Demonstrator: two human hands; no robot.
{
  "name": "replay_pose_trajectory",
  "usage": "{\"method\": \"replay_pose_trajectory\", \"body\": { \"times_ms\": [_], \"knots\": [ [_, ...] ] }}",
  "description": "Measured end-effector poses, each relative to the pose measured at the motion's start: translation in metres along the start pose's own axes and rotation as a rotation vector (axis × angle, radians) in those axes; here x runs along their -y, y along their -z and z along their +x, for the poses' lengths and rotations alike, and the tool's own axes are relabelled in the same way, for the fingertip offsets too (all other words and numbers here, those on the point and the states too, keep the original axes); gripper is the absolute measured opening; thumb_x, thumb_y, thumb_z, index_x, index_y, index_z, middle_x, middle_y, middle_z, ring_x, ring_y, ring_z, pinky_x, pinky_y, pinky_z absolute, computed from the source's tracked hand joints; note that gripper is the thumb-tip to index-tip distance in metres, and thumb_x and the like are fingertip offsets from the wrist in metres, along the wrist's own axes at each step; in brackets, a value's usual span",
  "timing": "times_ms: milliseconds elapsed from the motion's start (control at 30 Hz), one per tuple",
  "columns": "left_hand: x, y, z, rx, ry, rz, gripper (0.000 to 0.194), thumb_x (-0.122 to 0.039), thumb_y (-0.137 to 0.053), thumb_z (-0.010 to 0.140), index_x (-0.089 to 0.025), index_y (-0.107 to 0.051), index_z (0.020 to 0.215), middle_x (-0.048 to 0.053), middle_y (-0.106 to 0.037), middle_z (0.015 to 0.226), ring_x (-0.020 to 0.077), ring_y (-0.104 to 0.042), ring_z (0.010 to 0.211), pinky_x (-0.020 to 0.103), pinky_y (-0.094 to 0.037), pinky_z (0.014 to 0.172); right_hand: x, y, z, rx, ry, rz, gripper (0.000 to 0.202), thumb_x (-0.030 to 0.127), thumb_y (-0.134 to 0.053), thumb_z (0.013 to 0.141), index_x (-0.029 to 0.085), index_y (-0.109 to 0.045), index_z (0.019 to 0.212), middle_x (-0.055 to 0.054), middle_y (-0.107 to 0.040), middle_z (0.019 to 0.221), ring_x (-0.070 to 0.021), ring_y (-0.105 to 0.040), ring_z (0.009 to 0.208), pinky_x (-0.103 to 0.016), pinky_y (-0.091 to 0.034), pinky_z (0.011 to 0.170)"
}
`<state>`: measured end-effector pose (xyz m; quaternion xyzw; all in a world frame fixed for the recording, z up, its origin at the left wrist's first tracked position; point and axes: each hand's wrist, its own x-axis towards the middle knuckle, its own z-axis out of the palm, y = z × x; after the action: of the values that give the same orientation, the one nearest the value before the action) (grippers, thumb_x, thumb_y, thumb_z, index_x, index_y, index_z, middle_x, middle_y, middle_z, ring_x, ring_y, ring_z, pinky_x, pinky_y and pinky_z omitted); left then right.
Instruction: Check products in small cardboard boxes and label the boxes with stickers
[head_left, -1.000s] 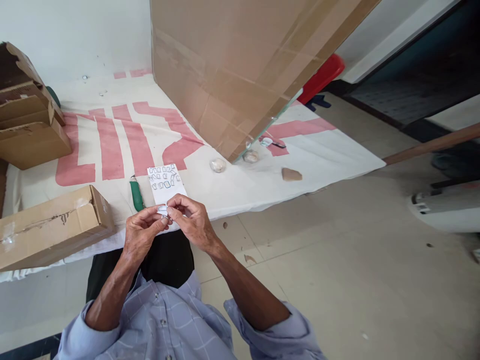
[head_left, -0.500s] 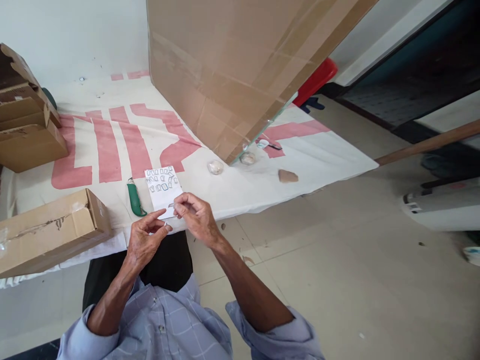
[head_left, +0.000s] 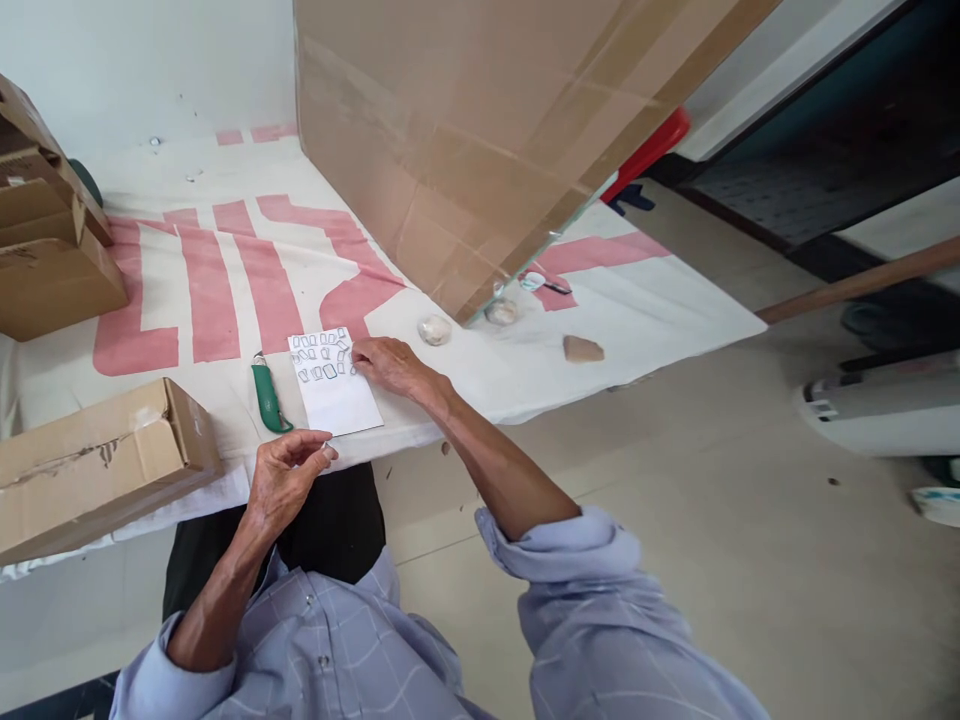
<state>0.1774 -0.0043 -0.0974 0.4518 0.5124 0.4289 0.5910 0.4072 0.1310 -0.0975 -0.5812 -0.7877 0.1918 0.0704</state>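
Note:
A white sheet (head_left: 346, 404) lies near the table's front edge, with rows of small outlined pieces on its upper part. My right hand (head_left: 394, 366) reaches over the sheet's right edge, its fingertips pressed together beside the rows; what they hold, if anything, is hidden. Just below the sheet's lower left corner, my left hand (head_left: 283, 478) pinches a small pale piece (head_left: 328, 450) between thumb and forefinger. A green cutter (head_left: 268, 396) rests on the cloth left of the sheet.
A long carton (head_left: 90, 465) sits at the front left, open cartons (head_left: 56, 260) behind it. A big cardboard sheet (head_left: 450, 150) stands across the back. Two clear round lumps (head_left: 434, 330), a magnifier (head_left: 534, 282) and a brown fragment (head_left: 583, 349) lie on the right.
My right hand has moved forward from beside my left hand to the rows on the sheet, uncovering the sheet's lower part. My left hand has stayed nearly in place.

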Motion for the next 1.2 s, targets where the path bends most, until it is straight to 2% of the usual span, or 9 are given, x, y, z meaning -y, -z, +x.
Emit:
{"method": "replay_pose_trajectory", "body": {
  "times_ms": [267,467,600,733,833,933,1000,1067,1200],
  "knots": [
    [0.006,0.003,0.005,0.004,-0.012,0.002,0.030,-0.038,-0.092,0.074,-0.018,-0.087,0.095,0.007,-0.082,0.079,0.0193,-0.076,0.071,0.030,-0.062,0.070,0.006,0.007,0.011,0.115,0.013,-0.138,0.023,0.008,-0.055,0.096,0.021,-0.074,0.095,-0.009,-0.078,0.103,-0.0220,-0.063,0.088,-0.033,-0.029,0.069],
    [-0.003,0.003,0.006,0.040,-0.046,-0.080,0.036,-0.039,-0.094,0.074,-0.017,-0.085,0.101,0.006,-0.081,0.079,0.0172,-0.073,0.069,0.031,-0.062,0.071,0.012,0.005,0.009,0.102,-0.062,-0.155,0.022,0.012,-0.058,0.096,0.021,-0.072,0.111,-0.010,-0.078,0.116,-0.0256,-0.066,0.098,-0.034,-0.030,0.071],
    [-0.015,0.001,0.000,0.073,-0.072,-0.185,0.044,-0.036,-0.096,0.073,-0.017,-0.082,0.109,0.005,-0.081,0.082,0.0169,-0.074,0.072,0.032,-0.063,0.074,0.014,-0.001,-0.001,0.034,-0.089,-0.176,0.020,0.019,-0.055,0.103,0.019,-0.074,0.104,-0.012,-0.077,0.117,-0.0256,-0.067,0.101,-0.034,-0.030,0.070],
    [-0.024,0.003,-0.011,0.095,-0.098,-0.221,0.050,-0.037,-0.097,0.073,-0.016,-0.079,0.116,0.005,-0.081,0.082,0.0172,-0.074,0.072,0.033,-0.063,0.076,0.018,-0.010,-0.015,-0.091,-0.121,-0.158,0.028,0.022,-0.049,0.108,0.017,-0.076,0.107,-0.015,-0.075,0.123,-0.0257,-0.068,0.104,-0.033,-0.035,0.073],
    [-0.028,0.005,-0.018,0.070,-0.115,-0.201,0.054,-0.041,-0.096,0.074,-0.016,-0.077,0.118,0.005,-0.081,0.082,0.0177,-0.074,0.070,0.034,-0.062,0.076,0.029,-0.013,-0.032,-0.291,-0.125,-0.004,0.031,0.020,-0.046,0.107,0.018,-0.076,0.106,-0.014,-0.075,0.119,-0.0243,-0.068,0.098,-0.033,-0.041,0.076],
    [-0.030,0.006,-0.022,0.036,-0.140,-0.172,0.054,-0.044,-0.095,0.076,-0.017,-0.076,0.119,0.006,-0.082,0.084,0.0187,-0.076,0.070,0.034,-0.062,0.077,0.052,-0.013,-0.060,-0.494,0.019,0.365,0.026,0.030,-0.052,0.106,0.022,-0.071,0.091,-0.007,-0.075,0.098,-0.0210,-0.066,0.086,-0.033,-0.048,0.077],
    [-0.030,0.006,-0.024,0.013,-0.171,-0.152,0.053,-0.044,-0.094,0.077,-0.017,-0.076,0.118,0.006,-0.082,0.084,0.0192,-0.076,0.071,0.034,-0.062,0.078,0.071,-0.013,-0.082,-0.507,0.134,0.622,0.026,0.040,-0.060,0.104,0.023,-0.068,0.085,-0.003,-0.072,0.087,-0.0195,-0.066,0.081,-0.032,-0.052,0.075],
    [-0.031,0.005,-0.025,-0.007,-0.205,-0.120,0.049,-0.044,-0.093,0.079,-0.018,-0.076,0.116,0.005,-0.081,0.082,0.0196,-0.077,0.072,0.034,-0.062,0.078,0.088,-0.014,-0.102,-0.470,0.189,0.768,0.025,0.045,-0.069,0.098,0.024,-0.068,0.085,-0.002,-0.070,0.084,-0.0186,-0.066,0.078,-0.032,-0.053,0.072],
    [-0.030,0.004,-0.029,-0.061,-0.270,-0.028,0.038,-0.043,-0.087,0.086,-0.019,-0.078,0.115,0.006,-0.083,0.086,0.0212,-0.079,0.080,0.034,-0.063,0.083,0.109,-0.023,-0.121,-0.527,0.173,0.789,0.022,0.042,-0.079,0.091,0.025,-0.066,0.084,-0.002,-0.069,0.085,-0.0177,-0.065,0.074,-0.032,-0.054,0.068]
  ]
}}
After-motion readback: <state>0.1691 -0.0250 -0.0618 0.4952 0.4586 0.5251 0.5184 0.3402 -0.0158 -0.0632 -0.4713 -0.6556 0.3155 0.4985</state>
